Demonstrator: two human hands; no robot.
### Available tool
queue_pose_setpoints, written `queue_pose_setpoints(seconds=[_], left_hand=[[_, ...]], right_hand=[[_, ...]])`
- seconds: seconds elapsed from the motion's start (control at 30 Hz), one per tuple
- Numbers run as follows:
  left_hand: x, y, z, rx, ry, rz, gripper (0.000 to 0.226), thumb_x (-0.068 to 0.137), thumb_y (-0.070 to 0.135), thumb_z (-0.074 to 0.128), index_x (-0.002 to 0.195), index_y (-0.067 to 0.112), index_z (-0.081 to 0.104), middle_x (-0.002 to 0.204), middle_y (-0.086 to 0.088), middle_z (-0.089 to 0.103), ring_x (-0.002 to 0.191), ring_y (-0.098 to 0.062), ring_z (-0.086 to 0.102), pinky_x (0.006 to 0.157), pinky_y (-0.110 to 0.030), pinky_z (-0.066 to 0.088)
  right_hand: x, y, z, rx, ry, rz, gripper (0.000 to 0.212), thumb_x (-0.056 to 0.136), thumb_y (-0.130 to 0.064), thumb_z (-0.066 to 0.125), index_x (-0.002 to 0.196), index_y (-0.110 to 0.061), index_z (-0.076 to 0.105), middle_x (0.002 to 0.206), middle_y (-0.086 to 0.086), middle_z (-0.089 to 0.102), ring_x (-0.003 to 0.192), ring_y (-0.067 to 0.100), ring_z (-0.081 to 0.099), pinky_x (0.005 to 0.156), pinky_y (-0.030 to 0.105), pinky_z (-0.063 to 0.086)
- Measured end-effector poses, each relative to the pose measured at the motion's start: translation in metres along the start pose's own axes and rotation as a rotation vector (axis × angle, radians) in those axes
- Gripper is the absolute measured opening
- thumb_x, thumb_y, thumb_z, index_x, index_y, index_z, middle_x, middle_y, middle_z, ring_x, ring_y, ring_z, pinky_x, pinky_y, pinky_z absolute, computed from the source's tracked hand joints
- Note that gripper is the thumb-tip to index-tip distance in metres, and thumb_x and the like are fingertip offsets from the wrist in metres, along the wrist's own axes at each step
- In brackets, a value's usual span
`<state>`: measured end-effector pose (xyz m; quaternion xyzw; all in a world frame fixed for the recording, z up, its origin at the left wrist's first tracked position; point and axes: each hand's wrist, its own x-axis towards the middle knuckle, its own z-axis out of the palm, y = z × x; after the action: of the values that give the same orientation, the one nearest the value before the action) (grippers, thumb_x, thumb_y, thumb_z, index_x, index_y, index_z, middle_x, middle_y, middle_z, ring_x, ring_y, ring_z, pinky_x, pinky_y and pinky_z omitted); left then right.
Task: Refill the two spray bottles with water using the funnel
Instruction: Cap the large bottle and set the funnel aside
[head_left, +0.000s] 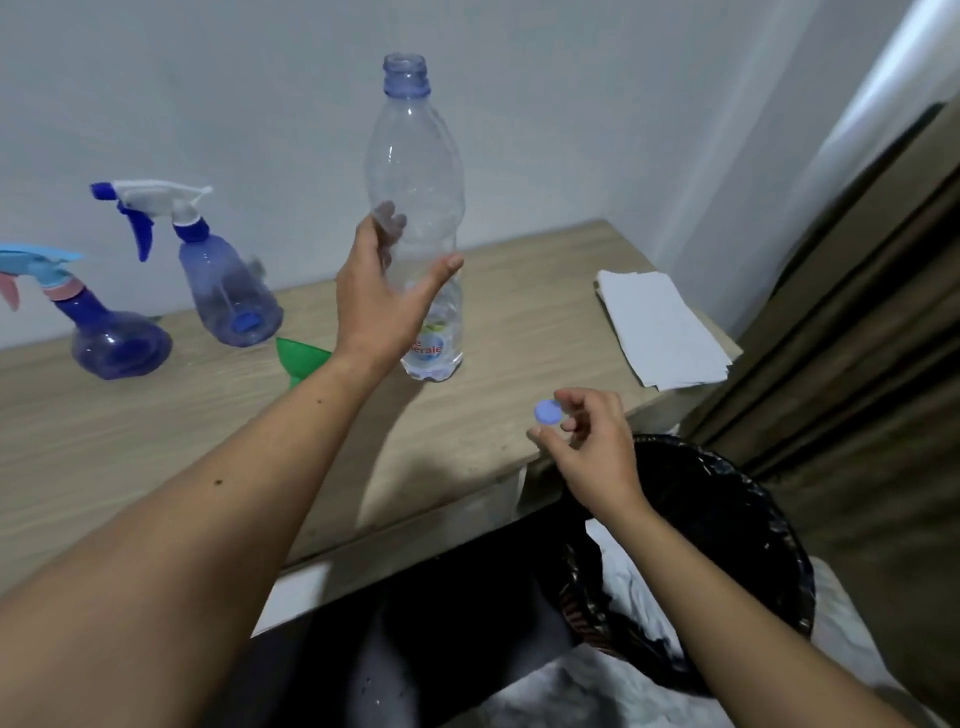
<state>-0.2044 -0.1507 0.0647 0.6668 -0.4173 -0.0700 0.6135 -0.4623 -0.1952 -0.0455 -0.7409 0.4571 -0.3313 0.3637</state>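
Two bare forearms reach forward from the bottom of the head view over a light wooden table (467, 415). Nearest the viewer, the right hand (587, 447) hovers over the table's front edge and pinches a small round blue cap (548, 413) between thumb and fingertips. Beyond the cap, toward the wall, stands a tall clear water bottle (415, 208), upright on the table with its neck uncapped and only a little water at the bottom. The left hand (384, 301) is at the bottle's middle, fingers spread and relaxed, some behind the plastic and the thumb stretched across the front; whether it actually touches the bottle cannot be told. Left of the water bottle, partly hidden by the left wrist, lies a green funnel (298, 358). Farther left stands a pale purple spray bottle (228, 291) with a white and blue trigger head, and left of that a darker blue spray bottle (117, 343) with a light blue and pink trigger head, cut off by the frame edge. Right of the water bottle, well apart, a stack of white paper towels (665, 332) lies near the table's corner. Below that corner sits a black bin (727, 519) lined with a dark bag.
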Motion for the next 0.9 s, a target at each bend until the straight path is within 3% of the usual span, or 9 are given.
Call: queue_pose_setpoints(seconds=[0.17,0.37,0.43,0.53,0.73,0.9], left_hand=[[-0.001,-0.007,0.001,0.014,0.032,0.037,0.074,0.083,0.047,0.089,0.140,0.013,0.056,0.137,0.001,0.067,0.129,-0.001,0.062,0.109,-0.014,0.045],[0.004,-0.012,-0.001,0.028,0.028,0.060,0.074,0.081,0.052,0.089,0.137,0.015,0.058,0.129,0.003,0.069,0.123,-0.004,0.064,0.109,-0.020,0.050],[0.005,-0.013,-0.001,0.032,0.034,0.061,0.073,0.080,0.055,0.088,0.135,0.018,0.058,0.129,0.004,0.069,0.123,-0.004,0.065,0.109,-0.023,0.051],[0.004,-0.015,0.000,0.032,0.044,0.055,0.073,0.079,0.058,0.088,0.133,0.018,0.059,0.127,0.006,0.070,0.118,-0.001,0.065,0.107,-0.023,0.051],[0.002,-0.012,-0.002,0.031,0.038,0.033,0.077,0.079,0.060,0.086,0.135,0.014,0.060,0.130,0.006,0.068,0.125,-0.003,0.064,0.110,-0.021,0.048],[0.000,-0.007,-0.003,0.045,0.022,0.025,0.077,0.080,0.053,0.088,0.138,0.012,0.059,0.135,0.000,0.069,0.130,-0.005,0.063,0.114,-0.025,0.048]], right_hand=[[0.015,0.003,0.003,-0.114,-0.021,0.026,0.052,0.085,-0.031,0.088,0.130,-0.015,0.068,0.114,-0.001,0.052,0.082,0.007,0.059,0.081,0.015,0.046],[0.018,0.005,0.002,-0.168,-0.027,-0.034,0.033,0.090,-0.029,0.083,0.118,-0.012,0.075,0.107,-0.003,0.057,0.074,0.001,0.058,0.072,0.001,0.040],[0.019,0.003,0.000,-0.151,-0.035,-0.046,0.032,0.090,-0.028,0.083,0.118,-0.014,0.076,0.107,-0.003,0.058,0.076,0.004,0.060,0.075,0.003,0.043],[0.022,-0.009,-0.001,-0.090,-0.023,-0.063,0.032,0.089,-0.025,0.083,0.119,-0.014,0.076,0.107,-0.003,0.060,0.077,0.007,0.062,0.081,0.017,0.052],[0.047,-0.079,-0.011,0.021,0.035,-0.188,0.029,0.089,-0.016,0.084,0.117,-0.015,0.076,0.110,0.000,0.063,0.078,0.006,0.062,0.076,0.006,0.048],[0.071,-0.166,-0.027,0.137,0.036,-0.336,0.030,0.091,-0.013,0.081,0.120,-0.016,0.076,0.112,0.002,0.062,0.080,0.003,0.062,0.081,0.007,0.046]])
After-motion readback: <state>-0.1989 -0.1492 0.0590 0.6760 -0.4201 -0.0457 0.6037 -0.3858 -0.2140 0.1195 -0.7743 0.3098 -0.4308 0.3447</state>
